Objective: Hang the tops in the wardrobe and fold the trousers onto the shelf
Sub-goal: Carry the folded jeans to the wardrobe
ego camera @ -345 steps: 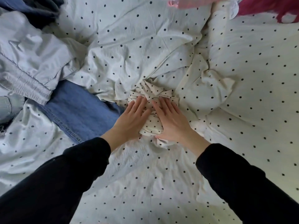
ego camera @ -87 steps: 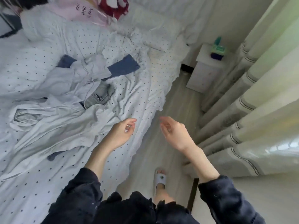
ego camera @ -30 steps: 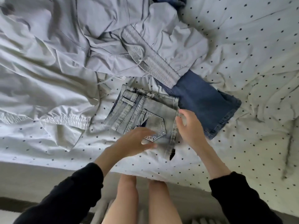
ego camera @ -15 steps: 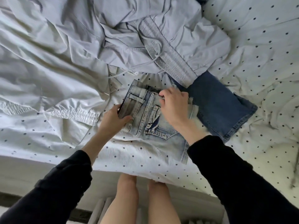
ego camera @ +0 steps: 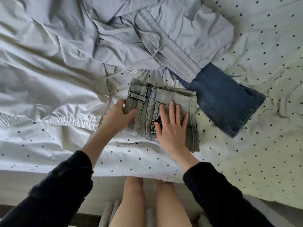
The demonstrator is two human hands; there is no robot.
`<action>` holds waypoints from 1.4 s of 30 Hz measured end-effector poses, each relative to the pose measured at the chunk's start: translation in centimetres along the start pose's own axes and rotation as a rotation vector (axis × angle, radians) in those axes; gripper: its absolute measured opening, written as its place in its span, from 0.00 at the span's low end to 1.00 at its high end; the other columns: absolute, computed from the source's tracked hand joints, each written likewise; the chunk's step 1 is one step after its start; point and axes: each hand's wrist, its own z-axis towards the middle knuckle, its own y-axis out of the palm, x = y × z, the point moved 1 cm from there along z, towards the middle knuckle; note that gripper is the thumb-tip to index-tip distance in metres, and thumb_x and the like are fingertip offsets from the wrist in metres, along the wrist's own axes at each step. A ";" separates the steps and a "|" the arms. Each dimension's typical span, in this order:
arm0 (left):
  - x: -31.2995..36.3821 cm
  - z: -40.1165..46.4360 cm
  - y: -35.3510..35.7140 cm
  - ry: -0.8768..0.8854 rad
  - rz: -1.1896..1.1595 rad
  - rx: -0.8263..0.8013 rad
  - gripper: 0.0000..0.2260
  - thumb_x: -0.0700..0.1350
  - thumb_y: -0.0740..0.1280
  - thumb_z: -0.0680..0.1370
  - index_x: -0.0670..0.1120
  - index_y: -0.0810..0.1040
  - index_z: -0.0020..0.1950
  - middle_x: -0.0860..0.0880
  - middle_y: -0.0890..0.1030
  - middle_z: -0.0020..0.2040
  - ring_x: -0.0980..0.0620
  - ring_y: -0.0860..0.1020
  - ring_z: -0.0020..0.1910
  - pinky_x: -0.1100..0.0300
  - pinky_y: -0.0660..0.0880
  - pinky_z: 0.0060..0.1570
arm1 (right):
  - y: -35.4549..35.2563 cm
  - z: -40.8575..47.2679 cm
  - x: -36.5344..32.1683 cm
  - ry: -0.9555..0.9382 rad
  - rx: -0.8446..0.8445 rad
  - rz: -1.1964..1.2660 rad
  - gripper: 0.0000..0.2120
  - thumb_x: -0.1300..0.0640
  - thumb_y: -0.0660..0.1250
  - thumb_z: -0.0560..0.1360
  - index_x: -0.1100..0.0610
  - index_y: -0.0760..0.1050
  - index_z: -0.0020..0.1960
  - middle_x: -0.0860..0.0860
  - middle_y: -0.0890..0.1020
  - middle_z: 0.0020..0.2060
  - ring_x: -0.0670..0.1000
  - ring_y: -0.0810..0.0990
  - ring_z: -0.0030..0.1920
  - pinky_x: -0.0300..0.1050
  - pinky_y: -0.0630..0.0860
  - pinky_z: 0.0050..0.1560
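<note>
A pair of pale washed denim shorts (ego camera: 173, 99) lies folded into a small rectangle near the front edge of the bed. My left hand (ego camera: 117, 115) grips its left edge, thumb on top and fingers underneath. My right hand (ego camera: 172, 126) lies flat on the back pocket with the fingers spread, pressing down. A dark blue jeans leg (ego camera: 226, 102) sticks out to the right of the shorts, its upper part hidden under light grey drawstring trousers (ego camera: 164, 38).
The bed is covered by a white sheet with dark dots (ego camera: 262, 145). Crumpled white trousers with an elastic cuff (ego camera: 49, 89) fill the left side. My bare legs (ego camera: 147, 202) stand against the bed's front edge.
My right hand has slid from the top of the shorts down onto the pocket and flattened. The shorts now lie squarer. My left hand stays at their left edge.
</note>
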 end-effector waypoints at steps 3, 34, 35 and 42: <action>2.4 -2.8 1.7 0.168 0.169 0.091 0.17 0.47 0.62 0.80 0.45 0.67 0.67 0.49 0.78 0.39 0.48 0.79 0.36 0.53 0.77 0.38 | 0.6 1.3 0.2 -0.056 -0.134 0.030 0.29 0.42 0.47 0.79 0.52 0.53 0.77 0.58 0.54 0.76 0.60 0.52 0.76 0.70 0.51 0.70; 3.1 2.1 6.7 1.143 1.104 -0.046 0.36 0.30 0.58 0.70 0.47 0.53 0.76 0.46 0.51 0.77 0.43 0.48 0.76 0.42 0.50 0.73 | -1.4 -4.5 6.0 0.003 0.025 0.312 0.28 0.73 0.69 0.66 0.65 0.72 0.66 0.59 0.71 0.69 0.56 0.73 0.66 0.58 0.71 0.64; 3.5 3.5 6.8 1.176 1.243 -0.108 0.39 0.30 0.57 0.71 0.49 0.44 0.77 0.47 0.44 0.77 0.44 0.43 0.76 0.43 0.44 0.74 | -1.6 -4.5 6.0 0.007 0.009 0.295 0.28 0.73 0.68 0.67 0.65 0.71 0.67 0.59 0.69 0.70 0.56 0.72 0.67 0.57 0.69 0.65; 6.9 7.9 9.6 1.419 1.644 -0.054 0.38 0.38 0.65 0.75 0.50 0.45 0.77 0.48 0.47 0.78 0.45 0.47 0.76 0.41 0.45 0.73 | -3.3 -3.5 6.1 0.116 -0.222 0.343 0.26 0.63 0.55 0.79 0.58 0.56 0.76 0.50 0.51 0.77 0.47 0.49 0.76 0.51 0.43 0.74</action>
